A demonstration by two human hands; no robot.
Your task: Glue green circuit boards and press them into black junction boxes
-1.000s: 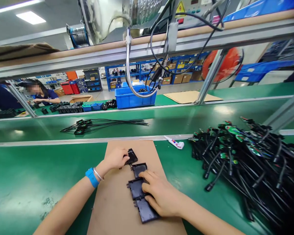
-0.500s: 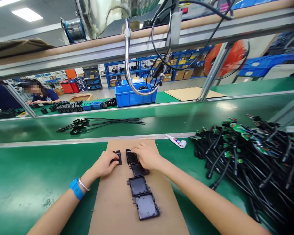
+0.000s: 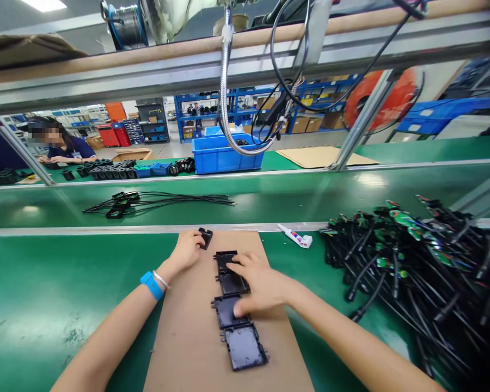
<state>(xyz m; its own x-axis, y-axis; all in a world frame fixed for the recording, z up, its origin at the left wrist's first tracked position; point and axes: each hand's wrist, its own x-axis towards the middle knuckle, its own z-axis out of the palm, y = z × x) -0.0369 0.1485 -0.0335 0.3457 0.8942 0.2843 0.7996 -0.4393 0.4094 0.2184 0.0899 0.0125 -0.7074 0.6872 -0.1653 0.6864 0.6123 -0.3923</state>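
Observation:
Several square black plastic housings lie end to end in a column on the brown cardboard sheet (image 3: 191,337). The nearest housing (image 3: 245,348) shows its shallow inside and small side lugs. Over the column, my right hand (image 3: 255,286) is spread open, its thumb at the second-nearest housing (image 3: 225,311) and its fingers by the farthest housing (image 3: 224,262). My left hand (image 3: 189,247), with a blue band and a bangle at the wrist, grips another black plastic housing (image 3: 206,238) at the cardboard's far left corner. That piece is tilted and partly covered by the fingers.
A heap of black cables with green circuit boards (image 3: 396,256) covers the right side. A white tube (image 3: 296,236) lies right of the cardboard. Black cables with housings (image 3: 122,204) rest beyond the metal rail. A metal hose (image 3: 224,92) hangs ahead; a co-worker (image 3: 61,144) sits far left.
My left hand has moved away from me and slightly right with the black housing, which is now tilted. My right hand has come nearer and spread over the column. The view has shifted slightly.

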